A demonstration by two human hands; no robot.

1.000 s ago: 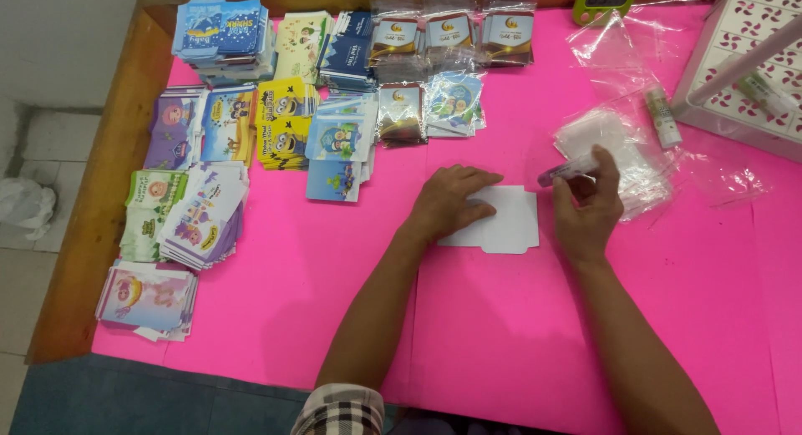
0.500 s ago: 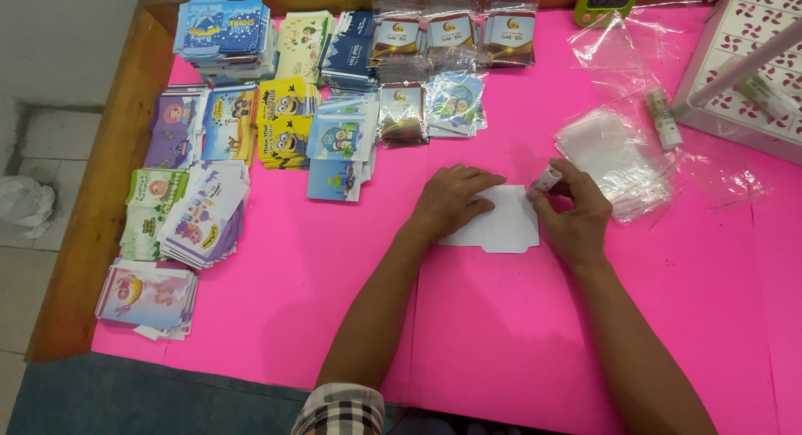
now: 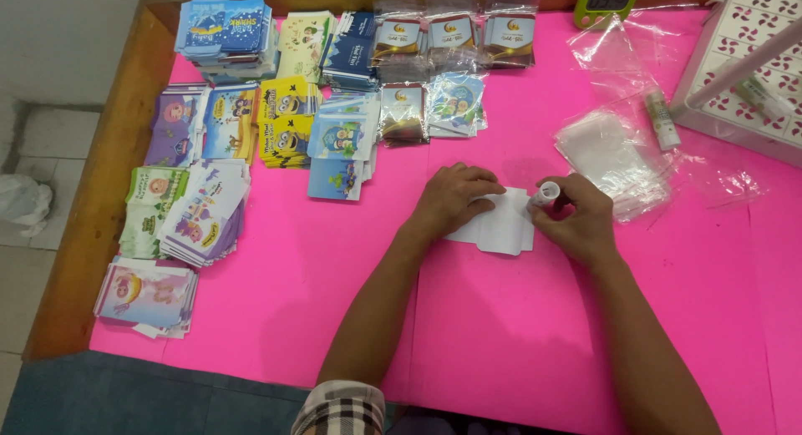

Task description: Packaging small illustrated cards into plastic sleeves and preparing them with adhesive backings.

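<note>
A left hand [image 3: 455, 199] lies flat and open on a white paper cutout [image 3: 499, 226] near the middle of the pink bench [image 3: 518, 335], pinning it steady; the right hand [image 3: 576, 222] is closed around a small glue stick [image 3: 545, 194], tip over the paper's right edge; stacked printed envelopes [image 3: 200, 209] line the left edge, clear sleeves [image 3: 614, 155] within reach at right.

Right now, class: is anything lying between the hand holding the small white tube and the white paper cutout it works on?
Nothing visible. The right hand holds the small white tube at the white paper cutout's right edge, while the left hand presses the cutout flat.
</note>
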